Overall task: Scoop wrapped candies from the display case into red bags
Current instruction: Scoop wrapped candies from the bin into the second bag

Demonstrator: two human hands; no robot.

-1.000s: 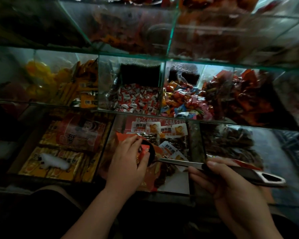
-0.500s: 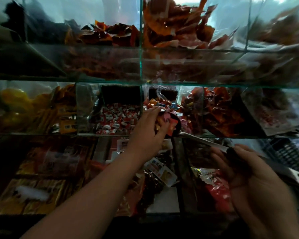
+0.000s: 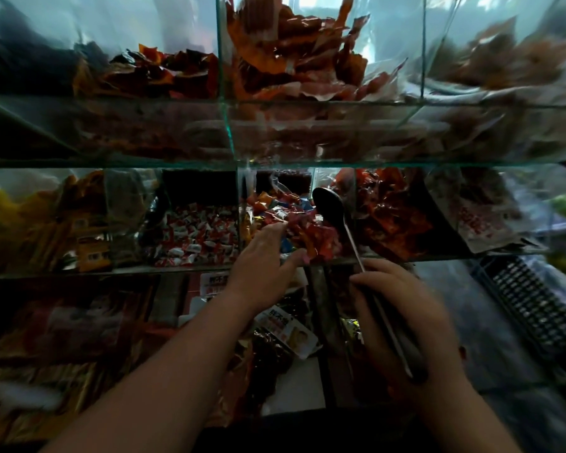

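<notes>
Nearest the camera, low and right of centre, the right hand is seen clenched round the dark handle of the scoop, whose thin shaft is angled up and away. To its left, the left hand is stretched forward over the glass front edge of the middle shelf. A crumpled red bag appears to be pinched between its thumb and fingers, though the bag's mouth cannot be made out in the dim light.

Just beyond, at frame centre, the wrapped candies are heaped in their own compartment of the display case. The scoop's bowl is held above the right side of that heap and looks empty.

For the step to go well, the bowl is best dipped low into the heap and drawn toward the bag, not lifted high. The bag's mouth should be spread wide and kept close under the rim, so that nothing is spilled into the shelf below. The handle should be kept level until the bowl is over the opening. The glass divider on the right should be avoided.

Left of the heap, red-and-white sweets are kept in a neighbouring compartment. Further up, orange packets are piled on the top shelf.
</notes>
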